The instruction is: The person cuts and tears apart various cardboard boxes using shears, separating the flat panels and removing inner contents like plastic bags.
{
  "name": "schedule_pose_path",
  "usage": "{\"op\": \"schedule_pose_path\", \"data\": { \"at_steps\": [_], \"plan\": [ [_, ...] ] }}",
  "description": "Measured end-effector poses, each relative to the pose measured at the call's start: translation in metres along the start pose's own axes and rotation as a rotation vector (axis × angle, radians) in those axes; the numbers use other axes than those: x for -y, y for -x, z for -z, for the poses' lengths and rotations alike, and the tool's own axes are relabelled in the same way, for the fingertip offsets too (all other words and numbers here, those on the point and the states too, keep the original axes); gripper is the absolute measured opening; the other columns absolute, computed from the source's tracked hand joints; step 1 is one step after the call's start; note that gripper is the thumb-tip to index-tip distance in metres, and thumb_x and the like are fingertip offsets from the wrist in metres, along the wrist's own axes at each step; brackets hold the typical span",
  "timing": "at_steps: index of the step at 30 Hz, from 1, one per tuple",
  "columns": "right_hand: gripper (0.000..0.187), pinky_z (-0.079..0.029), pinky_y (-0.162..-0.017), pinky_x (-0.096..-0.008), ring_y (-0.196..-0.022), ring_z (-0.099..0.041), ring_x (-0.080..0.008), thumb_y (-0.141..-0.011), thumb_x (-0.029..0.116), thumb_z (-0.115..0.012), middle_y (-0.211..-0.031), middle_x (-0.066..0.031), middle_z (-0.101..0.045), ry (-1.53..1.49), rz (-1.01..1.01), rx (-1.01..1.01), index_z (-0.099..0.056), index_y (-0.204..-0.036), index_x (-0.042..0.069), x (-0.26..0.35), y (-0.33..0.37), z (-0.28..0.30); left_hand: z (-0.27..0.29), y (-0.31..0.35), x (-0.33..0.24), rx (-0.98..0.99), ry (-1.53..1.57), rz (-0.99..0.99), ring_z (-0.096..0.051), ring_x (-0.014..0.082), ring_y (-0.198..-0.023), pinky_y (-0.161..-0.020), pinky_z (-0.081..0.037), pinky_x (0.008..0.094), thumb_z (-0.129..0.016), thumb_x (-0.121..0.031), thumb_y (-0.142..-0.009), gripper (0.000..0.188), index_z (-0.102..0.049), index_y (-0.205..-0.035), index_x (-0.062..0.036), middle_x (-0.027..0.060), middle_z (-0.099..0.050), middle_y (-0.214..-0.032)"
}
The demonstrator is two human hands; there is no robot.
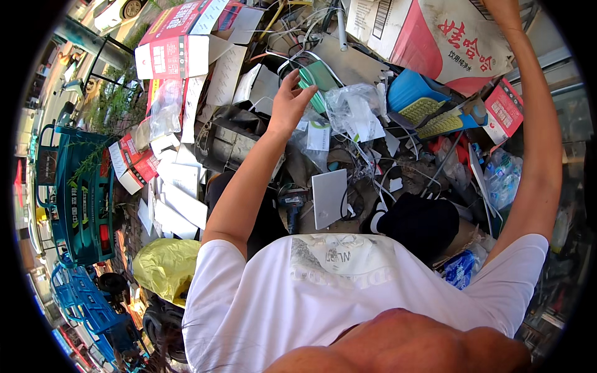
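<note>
My left hand (290, 102) is raised in the upper middle, fingers apart and nothing seen in it. Just right of it lies a looped green-and-white item (316, 84), possibly cable or tubing; whether the fingertips touch it I cannot tell. My right arm stretches up to the top edge, where my right hand (502, 9) is at the upper rim of a large white-and-pink cardboard box (423, 46). Its fingers are cut off by the frame. Clear plastic bags (354, 102) lie below the green item. A blue dustpan-like piece (413, 90) rests under the box.
Red-and-white cartons (171, 56) stand at upper left, with white flat pieces (177, 208) below. A power drill (292, 205) and a white panel (329, 198) lie in front of me among loose wires. A yellow bag (165, 267) and parked teal three-wheelers (81, 193) are at left.
</note>
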State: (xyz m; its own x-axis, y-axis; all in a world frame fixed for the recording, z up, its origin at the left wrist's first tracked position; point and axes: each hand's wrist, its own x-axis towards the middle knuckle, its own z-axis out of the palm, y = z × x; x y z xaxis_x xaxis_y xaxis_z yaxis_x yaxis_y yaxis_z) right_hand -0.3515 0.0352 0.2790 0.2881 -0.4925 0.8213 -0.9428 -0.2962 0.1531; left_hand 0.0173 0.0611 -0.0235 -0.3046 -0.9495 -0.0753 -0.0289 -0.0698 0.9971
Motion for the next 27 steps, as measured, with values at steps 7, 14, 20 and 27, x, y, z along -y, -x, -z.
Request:
{"op": "schedule_pose_path", "data": {
  "at_steps": [7,14,20,27],
  "plan": [
    [0.031,-0.049,-0.081,-0.0446,-0.104,-0.060,-0.0401,-0.086,0.006,-0.056,-0.111,-0.0158,-0.065,0.016,0.032,0.288,-0.053,-0.117,0.011,0.062,0.095,0.006,0.006,0.017,0.006,-0.243,0.181,-0.036,-0.036,0.0351,-0.138,-0.111,-0.031,0.0393,-0.067,-0.047,-0.086,0.097,-0.018,-0.151,0.0059,0.0272,-0.034,-0.150],
    [0.033,-0.049,-0.083,-0.0436,-0.100,-0.061,-0.0367,-0.081,-0.001,-0.061,-0.108,-0.0134,-0.065,-0.096,-0.206,0.449,-0.053,-0.111,0.006,0.089,0.219,0.032,-0.026,0.058,0.056,0.292,-0.374,-0.260,-0.044,0.0389,-0.131,-0.109,-0.035,0.0414,-0.071,-0.057,-0.073,0.102,-0.034,-0.146,0.0033,0.0259,-0.046,-0.141],
    [0.029,-0.049,-0.083,-0.0431,-0.100,-0.061,-0.0358,-0.082,-0.001,-0.064,-0.101,-0.0147,-0.065,-0.039,0.035,0.675,-0.053,-0.108,0.005,0.099,0.302,0.017,-0.048,0.075,0.083,0.723,-0.801,-0.044,-0.044,0.0395,-0.131,-0.109,-0.036,0.0413,-0.070,-0.059,-0.073,0.101,-0.032,-0.149,-0.0029,0.0239,-0.047,-0.141],
    [0.034,-0.050,-0.085,-0.0422,-0.102,-0.061,-0.0354,-0.081,-0.002,-0.066,-0.109,-0.0137,-0.064,-0.014,-0.190,0.648,-0.056,-0.112,0.004,0.094,0.336,0.027,-0.062,0.077,0.102,0.610,-0.935,-0.332,-0.049,0.0334,-0.126,-0.102,-0.043,0.0442,-0.068,-0.028,-0.082,0.063,-0.048,-0.138,-0.0094,0.0125,-0.052,-0.137]
  ]
}}
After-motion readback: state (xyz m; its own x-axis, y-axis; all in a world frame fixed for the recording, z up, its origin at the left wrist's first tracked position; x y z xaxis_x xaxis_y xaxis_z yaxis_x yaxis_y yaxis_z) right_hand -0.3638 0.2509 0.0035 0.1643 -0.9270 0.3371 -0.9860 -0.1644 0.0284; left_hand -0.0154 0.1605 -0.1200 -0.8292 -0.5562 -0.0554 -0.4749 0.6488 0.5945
